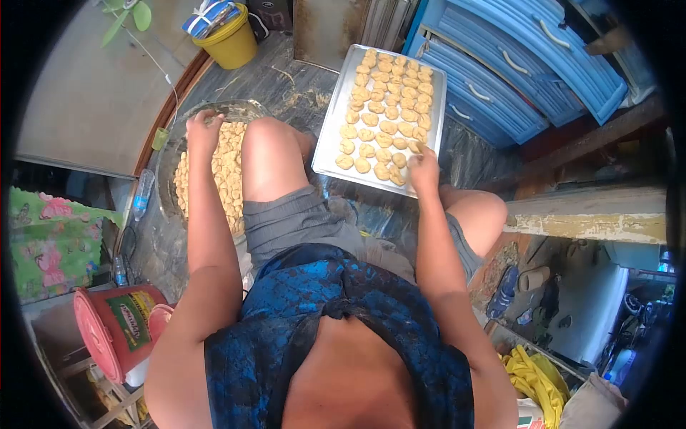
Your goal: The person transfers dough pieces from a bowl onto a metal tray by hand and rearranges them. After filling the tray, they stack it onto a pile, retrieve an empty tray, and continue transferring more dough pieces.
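A metal tray (329, 154) lies tilted between my knees, with rows of flattened dough pieces (388, 127) on it. At its lower right part is my right hand (424, 170), fingers pressed together on a dough piece near the tray's right edge. A wide round basin (166, 175) stands on the left, partly behind my left leg, and holds a heap of small dough lumps (227, 168). Over the basin's upper rim is my left hand (205, 127), its fingers bent; what they hold, if anything, is too small to make out.
Blue drawers (493, 64) stand at the upper right. A yellow bucket (232, 44) with a packet on top is at the back. At the left are a plastic bottle (143, 194) and a red bucket (118, 325). Slippers (504, 292) lie at the lower right.
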Tool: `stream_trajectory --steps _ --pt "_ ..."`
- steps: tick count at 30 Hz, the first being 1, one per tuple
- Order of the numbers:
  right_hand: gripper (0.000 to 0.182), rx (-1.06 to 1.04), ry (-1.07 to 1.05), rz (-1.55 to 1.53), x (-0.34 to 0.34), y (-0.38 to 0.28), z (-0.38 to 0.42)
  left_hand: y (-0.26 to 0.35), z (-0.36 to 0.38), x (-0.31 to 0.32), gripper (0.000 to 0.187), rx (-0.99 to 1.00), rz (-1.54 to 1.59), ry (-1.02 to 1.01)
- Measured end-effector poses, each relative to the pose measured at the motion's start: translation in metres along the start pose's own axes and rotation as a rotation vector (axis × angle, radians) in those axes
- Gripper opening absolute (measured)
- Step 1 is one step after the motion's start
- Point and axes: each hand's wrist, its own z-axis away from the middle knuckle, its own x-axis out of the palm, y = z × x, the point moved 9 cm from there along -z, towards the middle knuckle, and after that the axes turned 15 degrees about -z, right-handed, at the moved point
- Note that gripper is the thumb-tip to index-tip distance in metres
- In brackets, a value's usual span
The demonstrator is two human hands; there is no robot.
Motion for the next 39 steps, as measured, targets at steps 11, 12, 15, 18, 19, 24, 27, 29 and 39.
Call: stream_trajectory --steps 11,12,15,18,19,24,27,29,39 --pt "0.045 0.025 0.072 0.262 -0.011 0.048 0.001 0.32 0.237 0.115 0.013 1.055 0.144 -0.478" --pt "0.046 0.056 0.084 0.217 -0.013 0.051 0.001 0.33 0.256 0.127 0.011 1.133 0.099 -0.436" --pt "0.048 0.074 0.083 0.155 -0.013 0.055 0.0 0.34 0.284 0.145 0.009 1.227 0.019 -0.362" --pt "0.048 0.072 0.064 0.159 -0.015 0.052 -0.002 0.333 0.288 0.158 0.011 1.268 -0.006 -0.287" --pt "0.048 0.084 0.068 0.175 -0.017 0.044 -0.001 0.332 0.286 0.159 0.011 1.26 -0.01 -0.287" --pt "0.045 -0.162 0.149 0.212 -0.017 0.006 -0.006 0.329 0.269 0.149 0.015 1.202 0.092 -0.494" --pt "0.053 -0.286 0.138 0.251 0.007 0.007 -0.015 0.322 0.217 0.132 0.024 0.952 0.147 -0.09" --pt "0.06 -0.183 0.046 0.278 0.022 0.006 -0.024 0.32 0.188 0.156 0.042 0.907 0.041 -0.189" --pt "0.066 -0.217 -0.204 0.715 0.076 0.006 -0.068 0.28 0.121 0.227 0.073 0.708 -0.148 -0.426"
